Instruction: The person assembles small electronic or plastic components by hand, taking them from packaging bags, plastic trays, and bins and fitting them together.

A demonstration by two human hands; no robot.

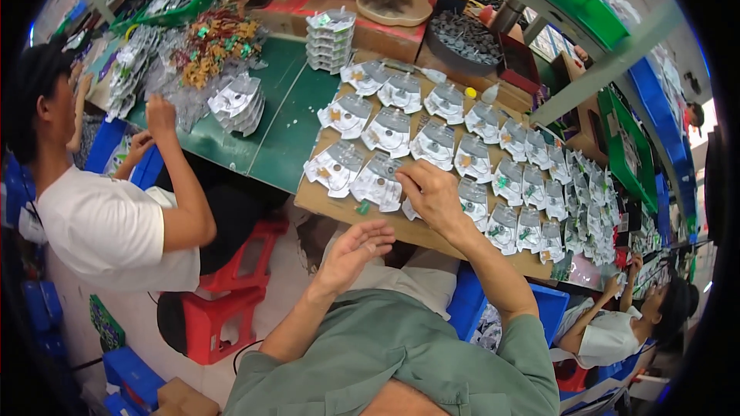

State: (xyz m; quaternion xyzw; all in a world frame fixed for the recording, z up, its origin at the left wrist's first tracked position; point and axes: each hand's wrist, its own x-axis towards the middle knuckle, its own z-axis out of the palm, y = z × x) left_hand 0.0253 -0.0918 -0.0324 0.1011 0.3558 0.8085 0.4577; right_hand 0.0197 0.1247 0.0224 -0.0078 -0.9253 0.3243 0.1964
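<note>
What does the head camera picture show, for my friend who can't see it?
A person's right hand rests on a clear plastic tray, one of many laid in rows on a brown board. The left hand hovers open, palm up, just below the board's edge. Another person in a white shirt works at a green table to the left.

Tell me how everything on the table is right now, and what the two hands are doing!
Right hand: palm down on the brown board, fingertips on a clear plastic tray.
Left hand: empty, open, palm up, off the table's edge.
Clear plastic trays: lying flat in rows, overlapping.
Brown board: flat on the green table.
Tray stack: piled upright.
Small green piece: loose on the board.
</note>
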